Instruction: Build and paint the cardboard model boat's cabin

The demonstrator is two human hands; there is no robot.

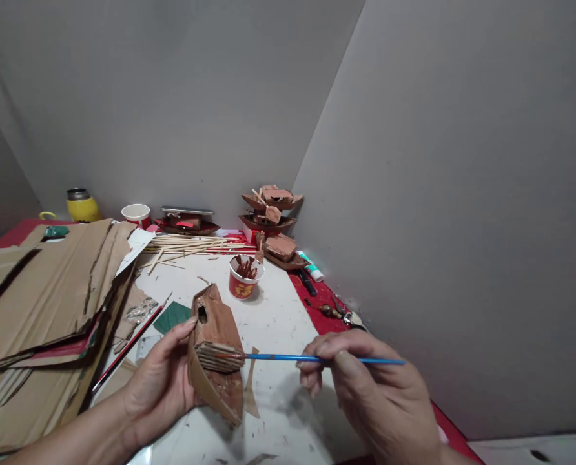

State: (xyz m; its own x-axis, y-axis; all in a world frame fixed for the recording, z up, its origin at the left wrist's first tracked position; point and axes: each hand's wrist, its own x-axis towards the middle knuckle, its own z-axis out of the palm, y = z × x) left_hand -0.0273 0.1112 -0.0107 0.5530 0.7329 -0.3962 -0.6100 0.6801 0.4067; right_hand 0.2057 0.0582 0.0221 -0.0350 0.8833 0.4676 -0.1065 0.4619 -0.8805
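My left hand (164,371) grips a cardboard model boat (220,326) by its side, tilted up over the white work surface. Reddish-brown paint covers the cabin top, while the ridged cabin end and the outer hull still look tan. In my right hand (365,381) a thin blue paintbrush (288,357) is pinched between thumb and fingers. Its bristles touch the ridged cardboard at the cabin's end. Beyond the boat stands a red and white paper cup (243,278), smeared inside with brown paint.
Stacked cardboard sheets (50,290) fill the left side. Wooden sticks (191,244) lie at the back, near painted model boats (271,210) piled against the wall. A yellow flask (82,206) and another paper cup (136,214) stand behind. A red pencil (130,345) lies left of the boat.
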